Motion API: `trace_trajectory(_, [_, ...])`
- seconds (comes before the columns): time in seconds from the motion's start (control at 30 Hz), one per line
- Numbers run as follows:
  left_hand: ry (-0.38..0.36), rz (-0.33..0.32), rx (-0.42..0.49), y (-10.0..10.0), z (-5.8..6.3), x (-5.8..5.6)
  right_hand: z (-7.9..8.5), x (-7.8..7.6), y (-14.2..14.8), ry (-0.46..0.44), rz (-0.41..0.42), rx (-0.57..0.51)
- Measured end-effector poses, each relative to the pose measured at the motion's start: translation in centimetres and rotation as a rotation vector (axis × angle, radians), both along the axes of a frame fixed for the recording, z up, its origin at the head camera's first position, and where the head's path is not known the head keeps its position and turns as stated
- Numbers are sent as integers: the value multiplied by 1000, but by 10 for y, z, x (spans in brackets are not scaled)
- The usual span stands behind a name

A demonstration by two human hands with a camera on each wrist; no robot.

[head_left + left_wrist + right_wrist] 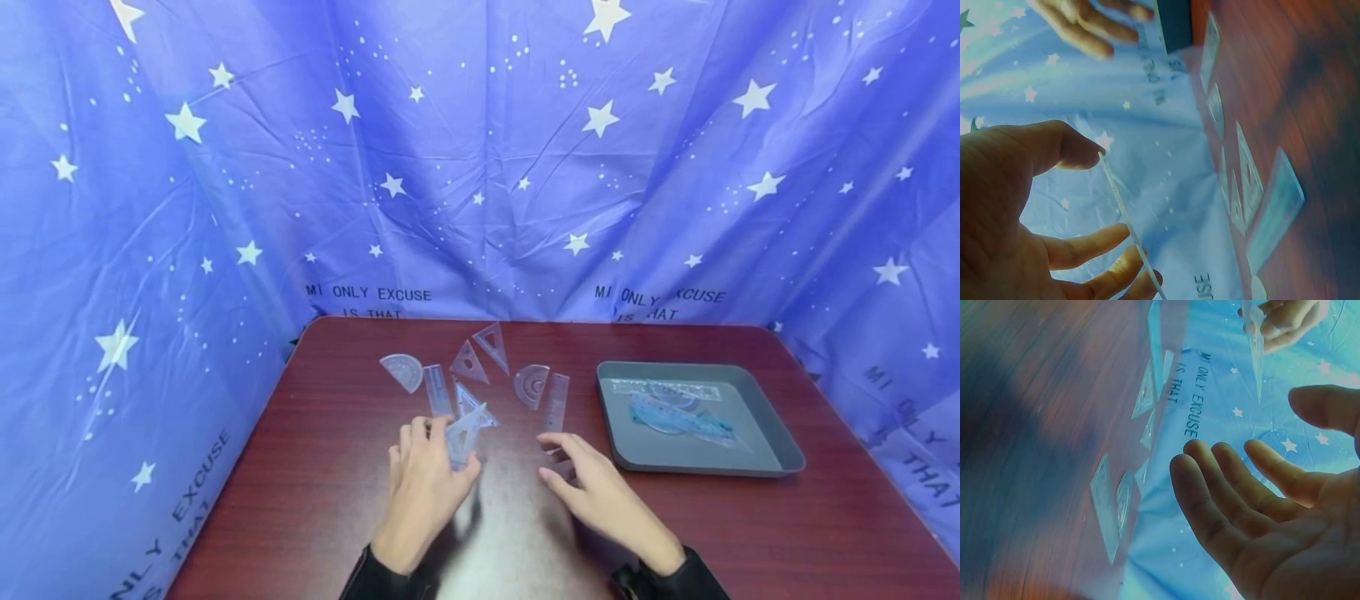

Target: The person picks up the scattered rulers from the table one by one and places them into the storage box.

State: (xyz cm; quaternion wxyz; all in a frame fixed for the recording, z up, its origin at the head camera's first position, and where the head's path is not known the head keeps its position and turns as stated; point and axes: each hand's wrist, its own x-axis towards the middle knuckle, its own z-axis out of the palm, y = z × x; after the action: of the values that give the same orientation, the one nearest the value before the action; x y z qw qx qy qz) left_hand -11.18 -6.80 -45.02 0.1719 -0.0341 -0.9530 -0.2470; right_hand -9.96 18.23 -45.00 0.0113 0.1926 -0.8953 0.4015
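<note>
My left hand (426, 483) pinches a clear set square (465, 435) between thumb and fingers, raised off the table; the left wrist view shows this set square (1119, 195) edge-on. My right hand (600, 500) hovers to the right with fingers loosely bent and nothing in them. Beyond the left hand lie a ruler (437, 390), a protractor (405, 371) and a bluish set square (483, 414). Farther back are two more set squares, one (469, 363) beside the other (492, 345). Near the right fingertips lie another ruler (557, 400) and protractor (532, 386).
A grey tray (780, 433) stands at the right of the dark red table (315, 467). Inside it lie clear and blue pieces, among them a clear ruler (697, 390) and a blue piece (678, 419). Behind the table hangs a blue star-patterned curtain (487, 167).
</note>
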Motion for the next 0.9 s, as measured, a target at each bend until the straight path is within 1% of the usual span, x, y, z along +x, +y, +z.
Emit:
trace_trajectory(0.1, [42,-31,-3,9,0,3,1,0,-8,4,-7,-31])
trace_trajectory(0.2, [80,-70,-8,16,1,6,1,0,-15,-10,2,-59])
trace_trajectory(0.33, [122,-106,-19,22,1,9,1,-1,-21,-54,-12,-93])
trace_trajectory(0.47, [141,-130,-23,28,-1,13,1,-2,-26,-100,-28,-133])
trace_trajectory(0.63, [192,-152,-14,33,-1,16,1,-2,-29,-193,-37,-245])
trace_trajectory(0.77, [197,-173,4,38,-1,20,0,-2,-31,-249,-41,-328])
trace_trajectory(0.9, [178,-173,9,44,-1,23,0,-3,-34,-280,-35,-365])
